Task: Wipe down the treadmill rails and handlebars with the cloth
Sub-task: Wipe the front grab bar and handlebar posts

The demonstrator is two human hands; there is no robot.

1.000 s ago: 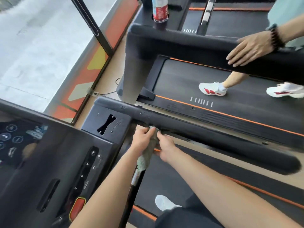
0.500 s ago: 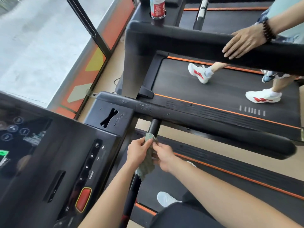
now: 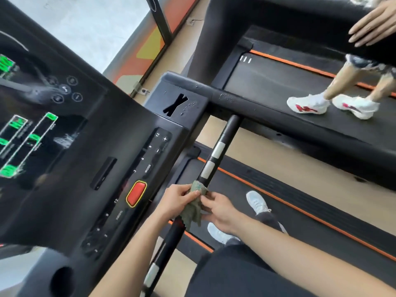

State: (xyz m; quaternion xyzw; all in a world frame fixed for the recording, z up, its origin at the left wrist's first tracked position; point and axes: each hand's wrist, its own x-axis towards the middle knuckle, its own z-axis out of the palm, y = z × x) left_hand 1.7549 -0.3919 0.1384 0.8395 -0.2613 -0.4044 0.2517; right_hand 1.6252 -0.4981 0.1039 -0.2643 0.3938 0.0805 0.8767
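Green cloth [image 3: 194, 207]: bunched on the black handlebar between both hands, loose end hanging below.
Left hand [image 3: 179, 198]: fingers curled on the cloth from the console side, gripping it against the bar.
Right hand [image 3: 221, 213]: fingertips pinch the cloth's other side.
Handlebar [image 3: 216, 151]: black tube with silver plates, joining the side rail [image 3: 257, 103] at its far end; the cloth sits just below the two upper plates.
Console [image 3: 85, 146]: green display lit; red button [image 3: 136, 194] near the left hand.
Neighbouring treadmill [image 3: 278, 82]: another person's hand [image 3: 372, 28] lies flat on its rail, white shoes [image 3: 308, 105] on the belt.
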